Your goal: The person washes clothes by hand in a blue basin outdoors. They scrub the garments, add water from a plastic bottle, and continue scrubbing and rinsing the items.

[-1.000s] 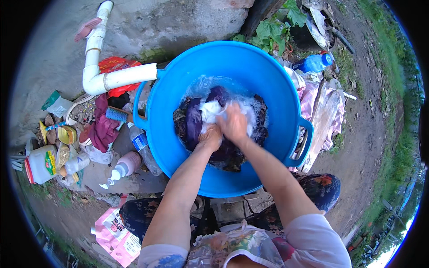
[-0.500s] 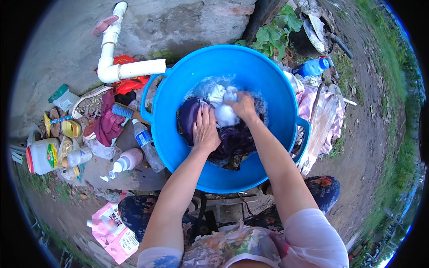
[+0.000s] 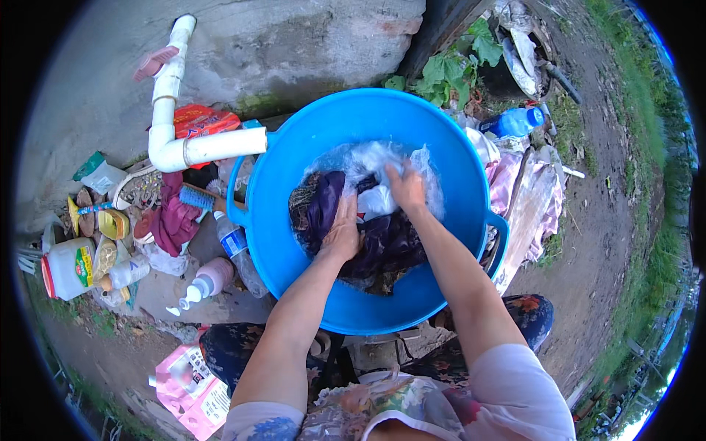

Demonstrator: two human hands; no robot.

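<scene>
Turned on edge since the last frame, the left hand (image 3: 343,234) no longer lies flat over the purple cloth (image 3: 326,209). Around both hands is a round blue tub (image 3: 368,114) of sudsy water. Purple cloth, dark, wet and glossy, bunches under and beside the left fingers, which extend straight, uncurled. Smaller, a crumpled white cloth (image 3: 377,201) sits between them and the right hand (image 3: 408,189), whose blurred fingers may or may not grip it; I cannot tell.

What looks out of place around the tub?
Perhaps the maroon cloth, bunched beside the brush outside the blue tub while other cloths lie in water; also the pink cloth at right, crumpled partly under a pale board.
</scene>
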